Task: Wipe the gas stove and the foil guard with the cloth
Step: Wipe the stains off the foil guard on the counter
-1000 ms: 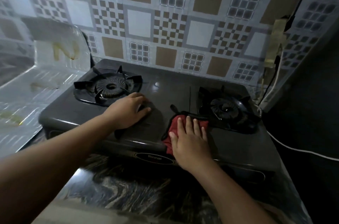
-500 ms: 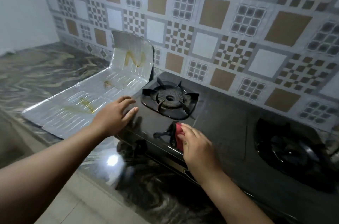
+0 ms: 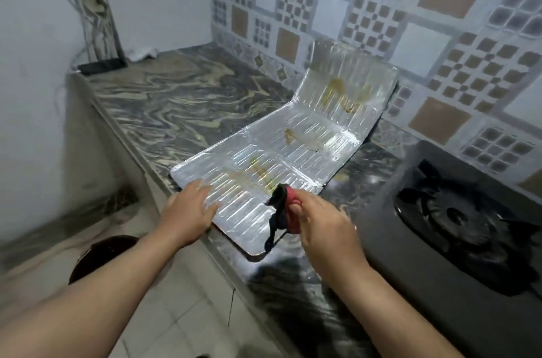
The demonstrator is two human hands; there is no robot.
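The foil guard (image 3: pixel 293 149) lies flat on the marbled counter, its far panel bent up against the tiled wall, with yellow-brown grease streaks on it. My left hand (image 3: pixel 187 211) rests flat on the guard's near left corner, fingers spread. My right hand (image 3: pixel 319 222) holds the bunched red and dark cloth (image 3: pixel 283 208) just above the guard's near right edge. The black gas stove (image 3: pixel 457 240) sits to the right, one burner showing.
The marbled counter (image 3: pixel 164 105) stretches left to a white wall, with a dark flat object (image 3: pixel 101 65) and a white rag at its far corner. A dark round container (image 3: pixel 96 255) stands on the tiled floor below the counter edge.
The view has swung left from the stove to the foil guard. My right hand lifted the cloth off the stove and carried it over the guard; my left hand moved onto the guard's corner.
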